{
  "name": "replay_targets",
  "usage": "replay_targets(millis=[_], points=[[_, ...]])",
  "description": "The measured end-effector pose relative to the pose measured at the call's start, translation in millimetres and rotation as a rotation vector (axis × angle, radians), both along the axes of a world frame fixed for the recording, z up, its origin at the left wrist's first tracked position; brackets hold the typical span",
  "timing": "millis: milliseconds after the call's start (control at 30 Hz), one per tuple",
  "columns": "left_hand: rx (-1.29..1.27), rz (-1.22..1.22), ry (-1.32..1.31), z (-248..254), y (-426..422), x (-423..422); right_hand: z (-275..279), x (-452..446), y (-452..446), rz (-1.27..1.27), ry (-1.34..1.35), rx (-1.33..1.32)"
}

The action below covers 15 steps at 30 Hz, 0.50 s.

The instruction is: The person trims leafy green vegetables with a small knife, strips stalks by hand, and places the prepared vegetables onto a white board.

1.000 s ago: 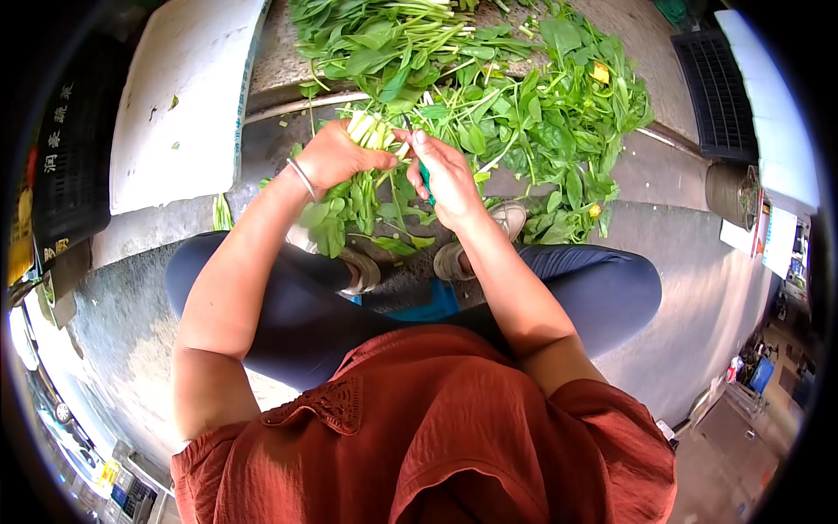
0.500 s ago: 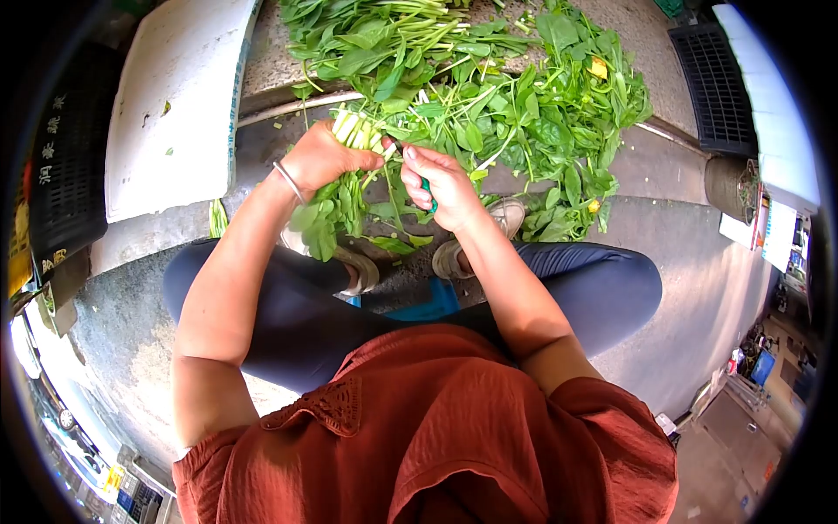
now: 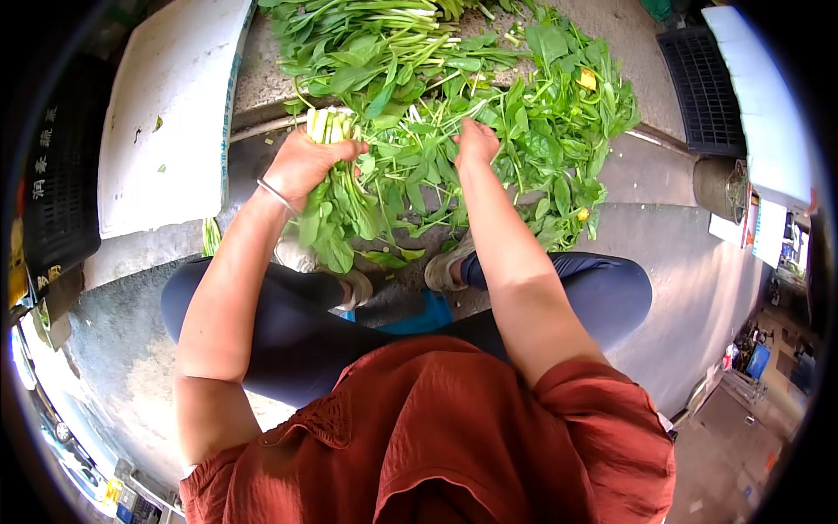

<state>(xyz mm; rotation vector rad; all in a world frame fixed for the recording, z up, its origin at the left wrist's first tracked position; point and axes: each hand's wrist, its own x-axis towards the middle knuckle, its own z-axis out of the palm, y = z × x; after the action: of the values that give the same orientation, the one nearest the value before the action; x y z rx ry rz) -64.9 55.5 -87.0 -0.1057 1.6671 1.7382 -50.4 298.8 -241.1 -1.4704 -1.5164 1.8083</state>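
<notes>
My left hand (image 3: 307, 163) is wrapped round a bunch of spinach (image 3: 332, 231), its pale cut stem ends pointing up and away and its leaves hanging below the fist. Apart from it, my right hand (image 3: 477, 144) reaches to the edge of a heap of loose spinach (image 3: 541, 122), back upward and fingers curled under. What the right fingers hold is hidden; the green handle seen earlier does not show. Behind both hands lies a pile of spinach with stems (image 3: 384, 44) on the stone ledge.
A white foam board (image 3: 166, 113) leans at the left beside a black crate (image 3: 65, 175). At the right are another black crate (image 3: 703, 87) and a white foam box (image 3: 764, 105). Loose leaves lie around my shoes (image 3: 445, 266). A blue stool (image 3: 419, 319) shows between my legs.
My right hand has left the stem ends and moved right and slightly up to the loose heap. My left hand, still round the spinach bunch, has shifted a little left.
</notes>
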Motion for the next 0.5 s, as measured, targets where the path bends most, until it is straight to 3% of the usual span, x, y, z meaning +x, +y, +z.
replay_targets(millis=[133,233,300,500], points=[[-0.053,0.011,0.100,-5.5,-0.4,-2.4,36.2,29.6,-23.8,0.145,0.251,-0.010],[-0.114,-0.049,0.237,-10.2,4.7,-2.4,84.7,58.2,-62.6,0.542,0.345,-0.008],[0.059,0.005,0.212,-10.3,10.3,0.8,100.1,71.1,-79.5,0.673,0.359,-0.074],[-0.008,-0.096,0.182,-3.6,11.5,6.4,126.9,79.7,-95.0,0.788,0.381,-0.243]])
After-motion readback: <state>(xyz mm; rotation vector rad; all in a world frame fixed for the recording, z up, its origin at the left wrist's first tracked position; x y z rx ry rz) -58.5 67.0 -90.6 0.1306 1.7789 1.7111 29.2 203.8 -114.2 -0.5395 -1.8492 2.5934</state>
